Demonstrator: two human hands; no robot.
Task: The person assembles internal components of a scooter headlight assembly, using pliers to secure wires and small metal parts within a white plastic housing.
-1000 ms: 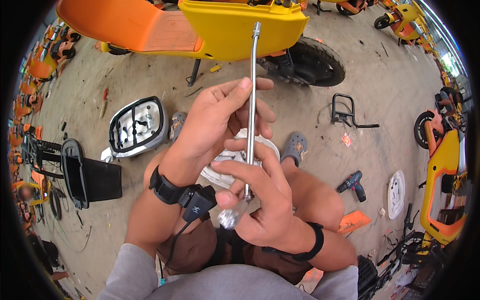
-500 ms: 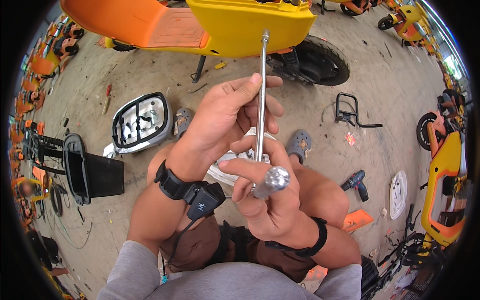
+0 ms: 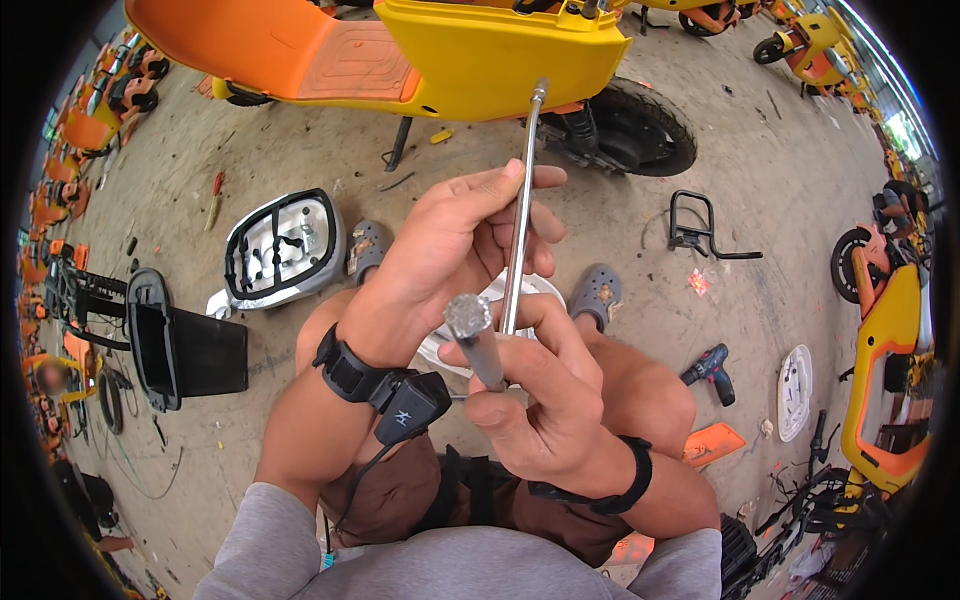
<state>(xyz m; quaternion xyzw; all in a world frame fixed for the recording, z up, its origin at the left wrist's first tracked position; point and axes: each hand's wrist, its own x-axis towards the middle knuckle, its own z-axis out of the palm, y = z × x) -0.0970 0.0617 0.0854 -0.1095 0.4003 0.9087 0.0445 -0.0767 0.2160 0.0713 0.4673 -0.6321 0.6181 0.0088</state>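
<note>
A long chrome socket wrench (image 3: pixel 521 225) points away from me, its socket end in front of the yellow side panel (image 3: pixel 480 60) of a scooter. Whether the socket touches the panel, I cannot tell. Partway along the shaft, my left hand (image 3: pixel 430 235) holds it between thumb and curled fingers. My right hand (image 3: pixel 550 400) grips the near end, with the thumb and fingers around the handle. That handle's knurled tip (image 3: pixel 469 315) sticks up toward me. Behind my hands, a white part on the floor is mostly hidden.
A white shell with black trim (image 3: pixel 283 250) and a black bin (image 3: pixel 205 350) lie to the left. On the right are a black metal bracket (image 3: pixel 690 225), a cordless drill (image 3: pixel 712 372), a white cover (image 3: pixel 796 393) and another yellow scooter (image 3: pixel 880 380). More scooters line both sides.
The wrench handle has turned: its knurled tip has swung left from beside my right fingers. The socket end has shifted slightly right and nearer. Both hands keep their hold.
</note>
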